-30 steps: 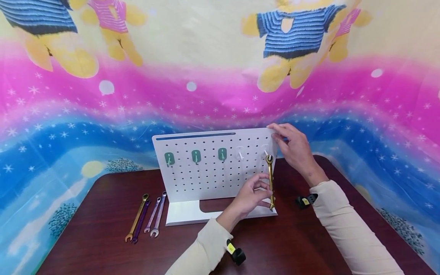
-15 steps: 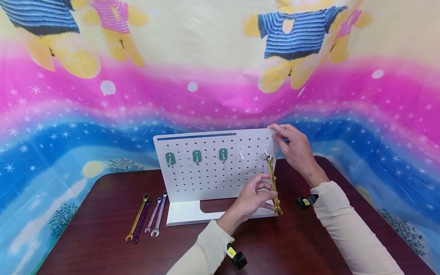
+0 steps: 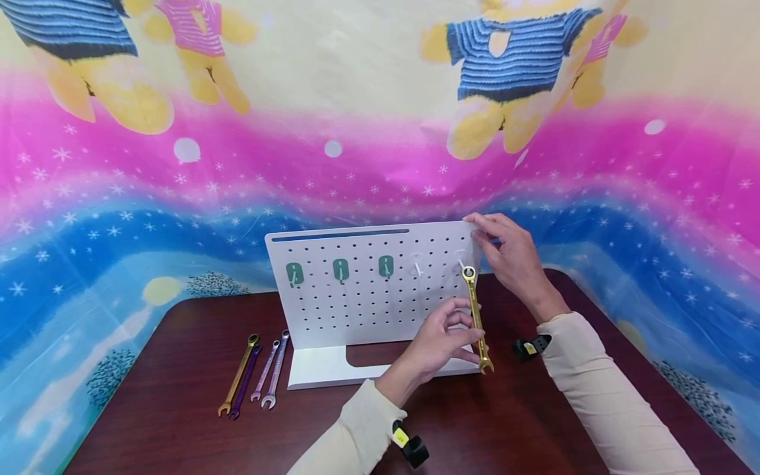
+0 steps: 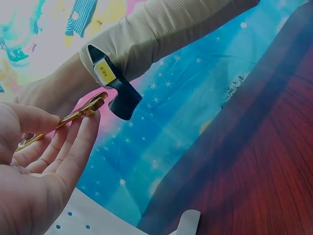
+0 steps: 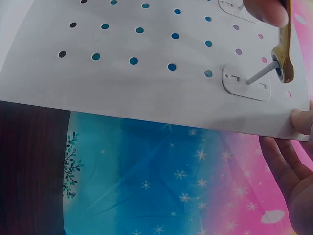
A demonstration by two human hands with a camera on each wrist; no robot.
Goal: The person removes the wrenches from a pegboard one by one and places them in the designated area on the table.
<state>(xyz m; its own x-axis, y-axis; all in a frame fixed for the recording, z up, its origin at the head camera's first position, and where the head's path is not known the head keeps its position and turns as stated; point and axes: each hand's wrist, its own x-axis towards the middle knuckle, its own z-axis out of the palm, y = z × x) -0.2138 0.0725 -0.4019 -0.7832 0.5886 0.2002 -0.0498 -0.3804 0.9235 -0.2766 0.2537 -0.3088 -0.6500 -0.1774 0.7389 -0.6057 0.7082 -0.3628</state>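
My left hand (image 3: 436, 336) pinches a gold combination wrench (image 3: 476, 313) between thumb and fingers, its ring end up and its open jaw down. In the right wrist view, the ring of the wrench (image 5: 282, 63) is at the tip of a white hook (image 5: 261, 72), with the peg reaching into it. My right hand (image 3: 513, 257) grips the upper right corner of the white pegboard (image 3: 356, 310), thumb in front and fingers behind. In the left wrist view, the left fingers (image 4: 80, 147) lie along the wrench's shaft.
Three green-backed hooks (image 3: 340, 269) and another clear hook (image 3: 417, 265) line the board. Left of its base (image 3: 317, 366), several wrenches lie on the dark table (image 3: 178, 369): a gold one (image 3: 239, 375), a purple one (image 3: 245, 382) and two silvery ones (image 3: 275, 369). A patterned cloth (image 3: 356, 165) hangs behind.
The lower end of the gold wrench has swung right and turned slightly, and its ring end has shifted a little up and right. The right hand stays on the board's corner.
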